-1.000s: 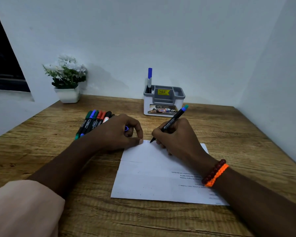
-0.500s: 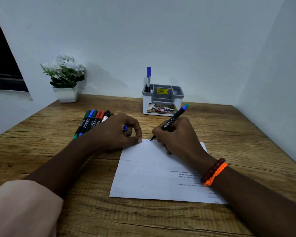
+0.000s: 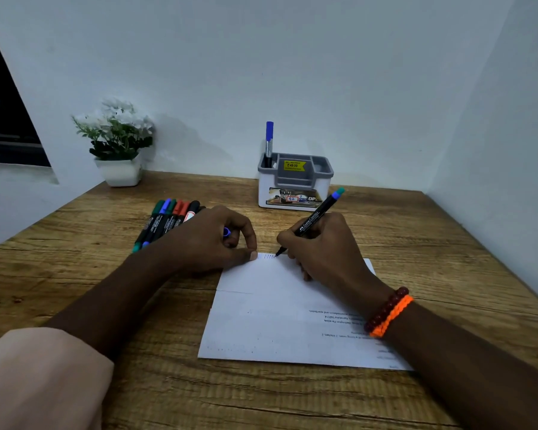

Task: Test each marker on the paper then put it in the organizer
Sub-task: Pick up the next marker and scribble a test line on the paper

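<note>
Right grip [image 3: 320,246] pinches black marker [image 3: 311,221] on white paper sheet [image 3: 271,311].
We risk smearing ink if left grip [image 3: 212,240], curled around blue cap [image 3: 226,232], slips.

The paper [image 3: 280,308] was laid on the table [image 3: 416,237], markers [image 3: 168,220] to its left, the organizer [image 3: 295,183] behind, a plant [image 3: 117,144] far left.
</note>
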